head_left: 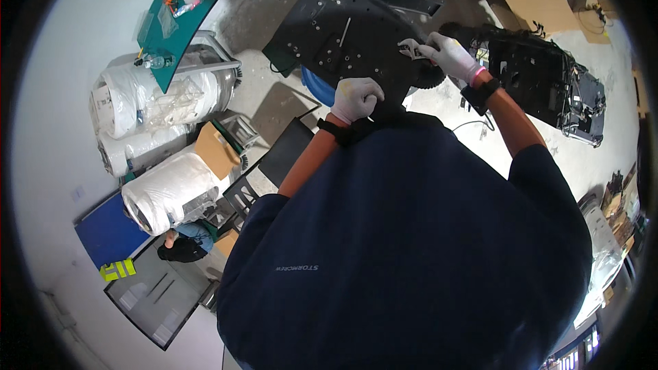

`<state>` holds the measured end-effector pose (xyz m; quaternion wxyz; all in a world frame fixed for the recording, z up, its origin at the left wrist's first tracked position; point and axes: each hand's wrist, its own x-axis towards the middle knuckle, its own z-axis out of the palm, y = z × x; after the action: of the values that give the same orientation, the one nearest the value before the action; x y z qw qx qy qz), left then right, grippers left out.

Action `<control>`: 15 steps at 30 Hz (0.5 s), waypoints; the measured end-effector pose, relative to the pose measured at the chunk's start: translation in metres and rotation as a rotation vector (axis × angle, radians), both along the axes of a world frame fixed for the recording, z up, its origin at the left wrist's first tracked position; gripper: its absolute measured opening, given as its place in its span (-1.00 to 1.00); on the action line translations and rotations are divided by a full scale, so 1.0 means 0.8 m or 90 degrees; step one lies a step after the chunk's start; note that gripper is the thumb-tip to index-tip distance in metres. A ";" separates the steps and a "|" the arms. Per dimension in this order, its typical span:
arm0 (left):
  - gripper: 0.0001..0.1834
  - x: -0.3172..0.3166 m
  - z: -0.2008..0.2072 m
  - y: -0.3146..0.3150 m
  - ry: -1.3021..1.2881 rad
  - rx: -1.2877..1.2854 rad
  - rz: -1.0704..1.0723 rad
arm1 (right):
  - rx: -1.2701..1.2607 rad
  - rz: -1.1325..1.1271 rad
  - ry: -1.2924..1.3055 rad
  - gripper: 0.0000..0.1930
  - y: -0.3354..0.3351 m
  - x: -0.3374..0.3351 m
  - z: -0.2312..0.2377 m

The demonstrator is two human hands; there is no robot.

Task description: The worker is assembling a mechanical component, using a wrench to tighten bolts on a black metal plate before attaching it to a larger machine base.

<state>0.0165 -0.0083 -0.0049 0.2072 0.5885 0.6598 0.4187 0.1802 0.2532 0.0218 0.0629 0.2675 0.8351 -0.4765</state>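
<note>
A large black plate (363,31) dotted with holes and small light-coloured fasteners lies in front of me. A thin pale rod (345,32) rests on it. My right hand (452,58), in a white glove, is over the plate's right side, its fingers closed around something small and greyish that I cannot make out. At the near edge, my left hand (356,99), also gloved, has its fingers curled in; whatever is inside them is hidden. Beside the plate's lower right corner sits a dark round brush-like part (430,77).
To the right stands a black machine frame (534,75) with wiring. Plastic-wrapped white cylindrical units (171,192) stand left, near a green-topped table (185,20) with tools and a bottle. A black chair (288,151) is close on my left. Cardboard (538,3) lies far right. Another person (188,243) is at lower left.
</note>
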 end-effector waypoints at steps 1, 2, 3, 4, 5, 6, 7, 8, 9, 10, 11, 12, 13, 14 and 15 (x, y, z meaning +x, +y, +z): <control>-0.83 0.000 0.000 0.000 -0.011 0.003 0.008 | 0.028 0.001 -0.027 -0.53 -0.002 -0.004 0.001; -0.83 0.000 -0.001 0.000 -0.010 0.003 0.008 | 0.057 0.002 -0.054 -0.50 -0.004 -0.008 0.002; -0.83 0.000 -0.001 0.001 -0.008 0.006 0.007 | 0.057 0.002 -0.053 -0.50 -0.005 -0.011 0.005; -0.83 0.000 -0.001 0.001 -0.007 0.009 0.006 | 0.049 -0.015 -0.071 -0.47 -0.008 -0.013 0.010; -0.83 0.000 -0.001 0.001 -0.007 0.009 0.006 | 0.041 -0.032 -0.088 -0.44 -0.009 -0.013 0.012; -0.83 -0.001 -0.001 0.001 -0.007 0.008 0.005 | 0.041 -0.032 -0.088 -0.44 -0.010 -0.014 0.009; -0.83 -0.001 0.000 0.002 -0.007 0.007 0.004 | 0.055 -0.045 -0.075 -0.42 -0.012 -0.015 0.005; -0.83 -0.001 0.000 0.002 -0.007 0.008 0.005 | 0.069 -0.058 -0.062 -0.41 -0.012 -0.015 0.002; -0.83 0.000 0.001 0.002 -0.010 0.006 0.004 | 0.069 -0.057 -0.062 -0.41 -0.011 -0.013 0.001; -0.83 0.000 0.001 0.001 -0.013 0.004 0.004 | 0.074 -0.048 -0.055 -0.41 -0.012 -0.012 0.005; -0.83 0.000 0.001 0.001 -0.012 0.004 0.006 | 0.080 -0.038 -0.049 -0.41 -0.013 -0.012 0.007; -0.83 -0.001 0.002 0.000 -0.006 -0.005 -0.002 | 0.080 -0.036 -0.049 -0.41 -0.011 -0.012 0.005; -0.83 -0.001 0.004 0.000 0.000 -0.014 -0.012 | 0.043 -0.035 -0.048 -0.39 -0.008 -0.011 0.005; -0.83 -0.002 0.005 0.000 -0.001 -0.013 -0.012 | 0.007 -0.033 -0.047 -0.37 -0.006 -0.010 0.005; -0.83 -0.003 0.007 0.001 0.011 -0.011 -0.016 | 0.008 -0.034 -0.048 -0.37 -0.008 -0.010 0.004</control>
<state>0.0144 -0.0077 0.0007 0.2119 0.5984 0.6579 0.4052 0.1719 0.2468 0.0252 0.0800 0.3076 0.8276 -0.4627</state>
